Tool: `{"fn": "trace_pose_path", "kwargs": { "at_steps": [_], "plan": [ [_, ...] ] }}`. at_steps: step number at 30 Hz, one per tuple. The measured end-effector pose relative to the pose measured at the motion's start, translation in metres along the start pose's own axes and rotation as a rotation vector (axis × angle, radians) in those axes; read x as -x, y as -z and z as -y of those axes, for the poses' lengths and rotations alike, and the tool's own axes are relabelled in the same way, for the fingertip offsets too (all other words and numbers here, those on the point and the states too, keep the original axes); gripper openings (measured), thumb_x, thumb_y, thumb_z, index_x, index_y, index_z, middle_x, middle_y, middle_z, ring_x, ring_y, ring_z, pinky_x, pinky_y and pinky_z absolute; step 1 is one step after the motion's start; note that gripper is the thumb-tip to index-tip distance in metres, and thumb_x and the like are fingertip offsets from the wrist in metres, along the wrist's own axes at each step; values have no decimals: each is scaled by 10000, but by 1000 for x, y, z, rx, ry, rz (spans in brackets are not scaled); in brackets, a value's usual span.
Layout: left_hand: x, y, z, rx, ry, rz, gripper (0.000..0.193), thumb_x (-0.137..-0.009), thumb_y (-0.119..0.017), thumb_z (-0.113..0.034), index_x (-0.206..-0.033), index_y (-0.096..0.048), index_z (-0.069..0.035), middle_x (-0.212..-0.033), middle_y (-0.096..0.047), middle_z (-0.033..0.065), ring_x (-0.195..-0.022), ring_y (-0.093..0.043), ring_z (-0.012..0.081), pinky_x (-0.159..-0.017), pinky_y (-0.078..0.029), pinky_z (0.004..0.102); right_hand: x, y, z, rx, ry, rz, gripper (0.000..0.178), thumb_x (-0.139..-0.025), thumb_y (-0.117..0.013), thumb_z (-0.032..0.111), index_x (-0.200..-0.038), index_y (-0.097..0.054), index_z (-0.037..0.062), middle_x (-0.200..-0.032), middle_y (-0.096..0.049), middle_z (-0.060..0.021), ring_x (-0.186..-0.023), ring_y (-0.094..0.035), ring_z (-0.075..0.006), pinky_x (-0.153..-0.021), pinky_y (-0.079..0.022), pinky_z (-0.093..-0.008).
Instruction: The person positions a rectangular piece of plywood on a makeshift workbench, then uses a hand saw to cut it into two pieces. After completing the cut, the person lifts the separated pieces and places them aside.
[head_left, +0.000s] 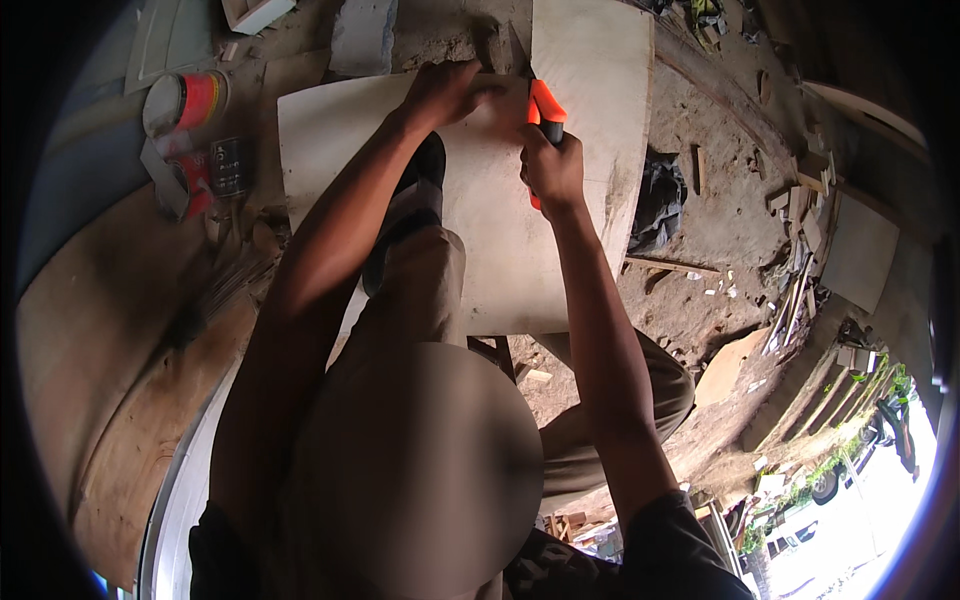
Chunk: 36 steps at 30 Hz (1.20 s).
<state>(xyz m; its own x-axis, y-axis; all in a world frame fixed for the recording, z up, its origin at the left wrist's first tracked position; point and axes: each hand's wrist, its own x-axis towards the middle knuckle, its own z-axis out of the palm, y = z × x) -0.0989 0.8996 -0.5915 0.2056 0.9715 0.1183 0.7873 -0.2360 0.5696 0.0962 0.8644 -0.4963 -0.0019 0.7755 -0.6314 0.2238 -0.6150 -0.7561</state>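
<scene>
A handsaw with an orange and black handle (547, 103) is gripped in my right hand (553, 168), above a pale wooden board (490, 220). A thin dark strip, apparently its blade, shows beyond the handle, at the line between this board and a second pale panel (595, 60). My left hand (445, 95) lies on the far edge of the board, fingers stretched toward the saw and holding nothing. My shoe (428, 165) rests on the board beneath my left forearm.
Red-and-white tins (198, 100) and a dark can (228, 166) stand at the left. A black plastic bag (658, 200) lies right of the board. Wood scraps (800, 215) litter the dirt floor on the right. A grey slab (362, 38) lies at the far side.
</scene>
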Motion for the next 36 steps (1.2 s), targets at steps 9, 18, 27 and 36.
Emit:
{"fn": "trace_pose_path", "kwargs": {
  "at_steps": [9,18,27,36],
  "plan": [
    [-2,-7,12,-131,-25,-42,540,-886,-626,-559,-954,-627,-23,-735,-681,178,-695,-686,343,-644,-543,431,271,54,-65,-9,-46,-12,305,-876,-636,38,-634,-450,48,-561,-419,57,-555,-352,-26,-467,-271,-259],
    [-4,-5,10,-142,1,-12,563,-905,-585,-581,-952,-619,-21,-779,-685,168,-721,-682,334,-669,-527,439,335,71,-55,140,4,326,173,-684,-706,121,-788,-631,6,-708,-627,-111,-580,-618,-226,-574,-502,-335],
    [-1,5,1,-50,40,64,524,-911,-614,-523,-1012,-623,-8,-839,-682,211,-807,-665,395,-739,-510,474,347,39,-58,180,98,352,322,-761,-744,176,-1001,-615,5,-827,-651,-148,-739,-675,-312,-669,-533,-388],
    [-4,4,-3,-108,28,-33,537,-891,-626,-552,-886,-611,-15,-787,-674,195,-744,-669,377,-682,-531,453,341,95,-20,142,17,-40,476,-893,-680,420,-891,-581,-46,-604,-548,-54,-508,-515,-105,-489,-426,-275]
  ]
}}
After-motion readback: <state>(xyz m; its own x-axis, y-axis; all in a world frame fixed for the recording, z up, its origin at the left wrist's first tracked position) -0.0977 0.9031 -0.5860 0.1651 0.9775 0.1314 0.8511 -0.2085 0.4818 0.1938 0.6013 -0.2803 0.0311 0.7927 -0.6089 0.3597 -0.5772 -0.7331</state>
